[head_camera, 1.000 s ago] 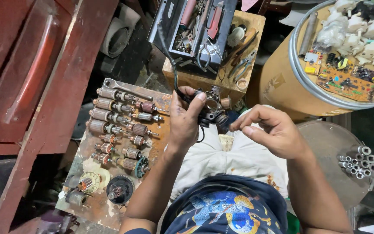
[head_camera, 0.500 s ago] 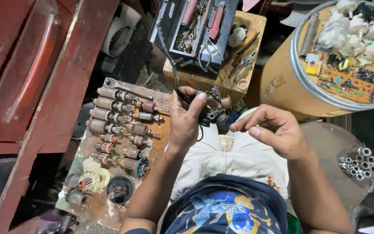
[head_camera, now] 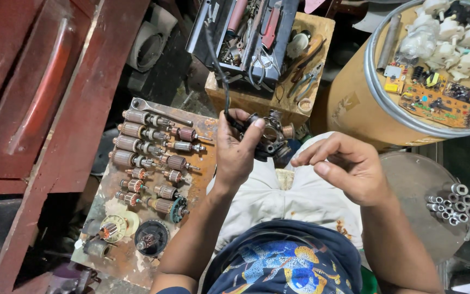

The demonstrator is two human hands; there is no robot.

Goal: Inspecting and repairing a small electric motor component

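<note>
Since the earlier frame our right hand (head_camera: 349,169) has drifted slightly lower and away from the part, while our left hand (head_camera: 239,147) keeps its hold with hardly any shift. We grip the small dark motor housing (head_camera: 270,139) in our left hand, fingers wrapped round its left side and the thumb pressed on top, holding it above our lap. A black cable (head_camera: 220,71) runs up from the housing toward the open tool box (head_camera: 246,32) on the wooden crate (head_camera: 257,100). Our right hand hangs just beside the housing, not touching it, its fingers loosely curled and the fingertips drawn toward one another; we cannot tell whether anything small sits between them. To our left a rusty board (head_camera: 131,256) carries rows of motor armatures (head_camera: 137,144). To our right a cardboard drum (head_camera: 349,103) holds circuit boards (head_camera: 431,100), and a cluster of metal sockets (head_camera: 452,202) rests on a round grey lid (head_camera: 409,185).
</note>
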